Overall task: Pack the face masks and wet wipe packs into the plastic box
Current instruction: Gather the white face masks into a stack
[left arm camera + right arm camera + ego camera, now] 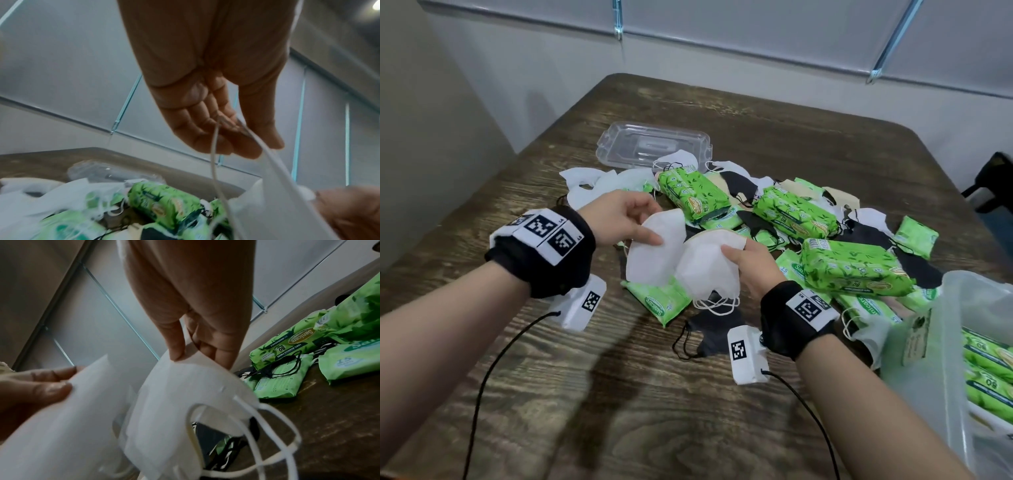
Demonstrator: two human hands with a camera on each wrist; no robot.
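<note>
My left hand (631, 219) pinches a white face mask (654, 253) by its upper edge, thumb on top; the left wrist view shows that hand (242, 139) with the mask (287, 175) and its ear loop hanging below. My right hand (744, 260) pinches a small stack of white masks (709, 270) held beside the first; the right wrist view shows the thumb and fingers (179, 350) on the stack (185, 402). Both are above a pile of green wet wipe packs (849, 267) and loose masks. The plastic box (976, 359) at the right edge holds green packs.
A clear lid (654, 144) lies upside down at the back of the pile. A black mask (712, 332) lies on the wooden table (619, 411) near my right wrist. Cables run from both wrist cameras. A dark chair (993, 181) stands at the far right.
</note>
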